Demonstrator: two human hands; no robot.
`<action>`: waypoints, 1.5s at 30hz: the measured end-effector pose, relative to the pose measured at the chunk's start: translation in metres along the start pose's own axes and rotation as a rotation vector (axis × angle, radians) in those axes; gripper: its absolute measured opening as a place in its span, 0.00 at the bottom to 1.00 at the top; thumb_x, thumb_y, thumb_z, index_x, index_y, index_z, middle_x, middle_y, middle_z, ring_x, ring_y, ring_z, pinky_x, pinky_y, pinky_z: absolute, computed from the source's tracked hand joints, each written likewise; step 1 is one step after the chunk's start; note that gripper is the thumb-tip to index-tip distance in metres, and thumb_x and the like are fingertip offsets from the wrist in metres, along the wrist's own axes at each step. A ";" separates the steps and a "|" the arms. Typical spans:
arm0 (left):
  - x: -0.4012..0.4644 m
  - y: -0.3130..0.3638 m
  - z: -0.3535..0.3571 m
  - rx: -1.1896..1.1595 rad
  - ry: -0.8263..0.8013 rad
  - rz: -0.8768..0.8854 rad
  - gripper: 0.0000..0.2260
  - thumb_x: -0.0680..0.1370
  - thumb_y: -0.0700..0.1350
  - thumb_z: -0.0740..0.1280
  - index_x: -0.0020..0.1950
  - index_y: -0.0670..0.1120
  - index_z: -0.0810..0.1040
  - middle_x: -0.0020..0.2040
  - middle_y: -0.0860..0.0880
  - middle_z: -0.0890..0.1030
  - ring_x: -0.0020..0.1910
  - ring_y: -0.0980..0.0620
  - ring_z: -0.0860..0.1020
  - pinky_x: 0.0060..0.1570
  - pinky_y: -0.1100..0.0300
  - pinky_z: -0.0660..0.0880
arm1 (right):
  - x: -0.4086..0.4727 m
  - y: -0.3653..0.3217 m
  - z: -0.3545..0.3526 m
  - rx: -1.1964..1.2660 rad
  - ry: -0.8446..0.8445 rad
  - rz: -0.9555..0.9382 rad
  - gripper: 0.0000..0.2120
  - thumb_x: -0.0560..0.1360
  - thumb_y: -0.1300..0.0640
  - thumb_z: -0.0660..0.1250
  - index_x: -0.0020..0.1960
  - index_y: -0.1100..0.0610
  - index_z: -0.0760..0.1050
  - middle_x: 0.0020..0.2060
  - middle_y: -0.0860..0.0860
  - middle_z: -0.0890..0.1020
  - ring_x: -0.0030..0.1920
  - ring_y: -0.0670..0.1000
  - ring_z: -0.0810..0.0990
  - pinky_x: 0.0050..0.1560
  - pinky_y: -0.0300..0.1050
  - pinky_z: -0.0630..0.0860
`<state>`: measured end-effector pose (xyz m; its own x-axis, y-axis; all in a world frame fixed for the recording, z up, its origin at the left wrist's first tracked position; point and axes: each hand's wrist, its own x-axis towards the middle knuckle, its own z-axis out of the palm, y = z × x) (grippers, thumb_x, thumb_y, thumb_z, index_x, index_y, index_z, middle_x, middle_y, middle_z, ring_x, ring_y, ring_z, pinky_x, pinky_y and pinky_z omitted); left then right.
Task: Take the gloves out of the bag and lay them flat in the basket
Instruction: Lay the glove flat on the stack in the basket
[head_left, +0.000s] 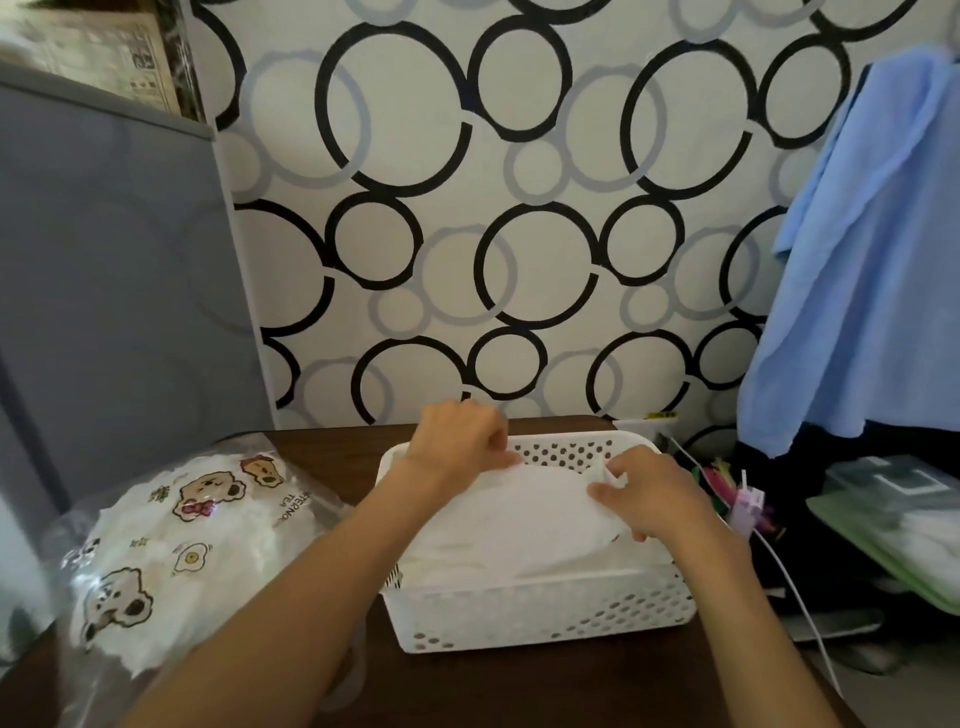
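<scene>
Both of our hands are down in the white perforated basket (540, 613) on the dark desk (519, 686), working on a white glove (519, 514) that lies across the top of the white pile inside. Our left hand (460, 434) sits at the far left edge of the glove with fingers curled, pinching its edge near the basket's back wall. Our right hand (649, 493) is at the glove's right side, thumb and fingers nipping a fold of the white material. We judge the step in hand to be the laying-flat: the glove is already inside the basket and we are pulling it smooth between the two pinches. Just left of the basket stands the clear bag (171, 551) printed with cartoon bears, plainly with more white gloves bunched inside it. The next move, as we read it, calls for letting go once the glove lies without creases, then reaching the left hand over to the bag's mouth for another glove, which we cannot see clearly from here.
</scene>
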<state>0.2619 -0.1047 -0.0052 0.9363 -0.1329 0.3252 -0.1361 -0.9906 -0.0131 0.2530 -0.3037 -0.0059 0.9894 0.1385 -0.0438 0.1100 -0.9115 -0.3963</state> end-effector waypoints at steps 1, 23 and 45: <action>-0.001 0.001 -0.001 -0.009 0.038 0.001 0.16 0.76 0.62 0.64 0.52 0.51 0.78 0.48 0.53 0.82 0.47 0.53 0.79 0.44 0.60 0.73 | -0.001 0.000 0.000 -0.004 0.006 0.019 0.19 0.79 0.48 0.60 0.68 0.53 0.68 0.49 0.49 0.78 0.27 0.44 0.74 0.43 0.41 0.72; -0.053 -0.006 0.024 -0.039 -0.831 0.086 0.41 0.79 0.55 0.62 0.76 0.53 0.30 0.76 0.53 0.31 0.76 0.50 0.34 0.75 0.44 0.41 | 0.001 -0.011 0.016 -0.173 -0.479 -0.109 0.37 0.72 0.50 0.71 0.76 0.44 0.55 0.74 0.50 0.59 0.72 0.54 0.63 0.70 0.51 0.64; -0.181 -0.127 -0.092 -0.438 -0.187 -0.553 0.05 0.75 0.43 0.70 0.40 0.51 0.79 0.43 0.53 0.83 0.36 0.59 0.82 0.44 0.57 0.81 | -0.111 -0.177 0.073 -0.027 -0.258 -0.579 0.12 0.79 0.54 0.62 0.61 0.48 0.77 0.57 0.49 0.79 0.55 0.48 0.78 0.59 0.43 0.73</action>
<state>0.0797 0.0485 0.0249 0.9401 0.3408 0.0073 0.2921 -0.8163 0.4983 0.1170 -0.1293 0.0026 0.7148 0.6976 -0.0501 0.6260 -0.6701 -0.3990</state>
